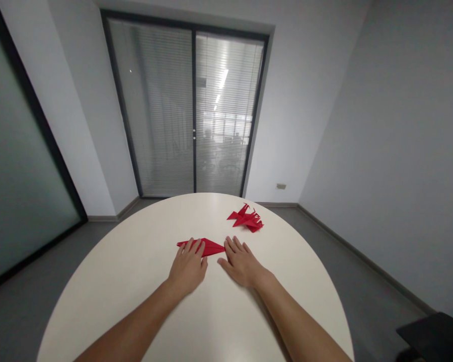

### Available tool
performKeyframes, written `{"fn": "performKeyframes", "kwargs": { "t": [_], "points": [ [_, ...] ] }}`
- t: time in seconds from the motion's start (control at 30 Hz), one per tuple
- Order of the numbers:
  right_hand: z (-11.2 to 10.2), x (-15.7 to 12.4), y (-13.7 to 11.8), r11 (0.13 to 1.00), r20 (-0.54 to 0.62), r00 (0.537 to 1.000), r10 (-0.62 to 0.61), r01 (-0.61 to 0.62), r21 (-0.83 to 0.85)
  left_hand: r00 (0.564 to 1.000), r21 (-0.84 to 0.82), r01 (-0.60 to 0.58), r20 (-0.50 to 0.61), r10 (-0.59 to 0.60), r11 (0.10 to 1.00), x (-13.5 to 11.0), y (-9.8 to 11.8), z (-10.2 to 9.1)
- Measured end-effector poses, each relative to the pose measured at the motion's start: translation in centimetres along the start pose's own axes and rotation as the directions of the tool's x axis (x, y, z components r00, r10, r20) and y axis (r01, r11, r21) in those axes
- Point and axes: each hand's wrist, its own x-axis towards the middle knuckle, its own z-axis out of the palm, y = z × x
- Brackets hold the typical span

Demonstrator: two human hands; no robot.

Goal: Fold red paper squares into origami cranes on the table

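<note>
A folded sheet of red origami paper [211,247] lies flat on the table, long and narrow with a pointed right end. Across its left half rests my left hand [189,264], fingers stretched out and pressing it down, hiding part of it. My right hand [243,264] lies flat at the paper's right tip, fingers extended and covering the very end. Beyond my right hand sits a small cluster of red folded paper figures [246,219] with pointed wings and thin tips, overlapping so that single ones are hard to separate.
The round white table [136,301] has a curved far edge. A glass door with blinds [154,110] stands behind it. At the lower right is a dark piece of furniture [436,336], perhaps a chair. A wall socket [281,186] sits low on the wall.
</note>
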Motion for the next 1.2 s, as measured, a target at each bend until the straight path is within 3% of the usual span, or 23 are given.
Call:
{"fn": "performKeyframes", "kwargs": {
  "t": [0.33, 0.5, 0.6, 0.73, 0.83, 1.03, 1.2],
  "points": [
    [0.4, 0.1, -0.5, 0.993, -0.034, 0.994, 0.101, -0.102, -0.056, 0.998, 0.022, 0.009, 0.067, -0.011, 1.000, 0.2, 0.0, -0.1],
    [0.0, 0.1, -0.8, 0.998, -0.131, 0.991, -0.020, 0.013, -0.058, 0.997, 0.033, 0.006, 0.071, -0.009, 0.999, 0.2, 0.2, 0.0],
    [-0.1, 0.0, -1.0, 0.994, -0.104, 0.990, -0.100, 0.096, -0.042, 0.998, 0.021, 0.005, 0.058, -0.006, 1.000, 0.2, 0.2, 0.1],
    [0.2, -0.1, -1.0, 0.999, -0.057, 0.998, -0.029, 0.028, -0.026, 0.999, 0.003, 0.009, 0.037, -0.009, 1.000, 0.2, 0.2, 0.1],
    [0.3, 0.0, -0.8, 0.999, -0.110, 0.994, 0.009, -0.014, -0.048, 0.999, -0.019, 0.013, 0.038, -0.012, 1.000, 0.2, 0.2, -0.1],
    [-0.3, 0.4, -1.1, 0.988, -0.292, 0.944, -0.152, 0.139, -0.064, 0.999, -0.092, -0.012, 0.034, 0.015, 0.996, 0.3, 0.3, -0.6],
    [-0.9, 0.5, -1.6, 0.984, -0.318, 0.931, -0.179, 0.162, -0.079, 0.999, -0.123, -0.048, 0.019, 0.050, 0.991, 0.5, 0.3, -0.9]
  ]
}}
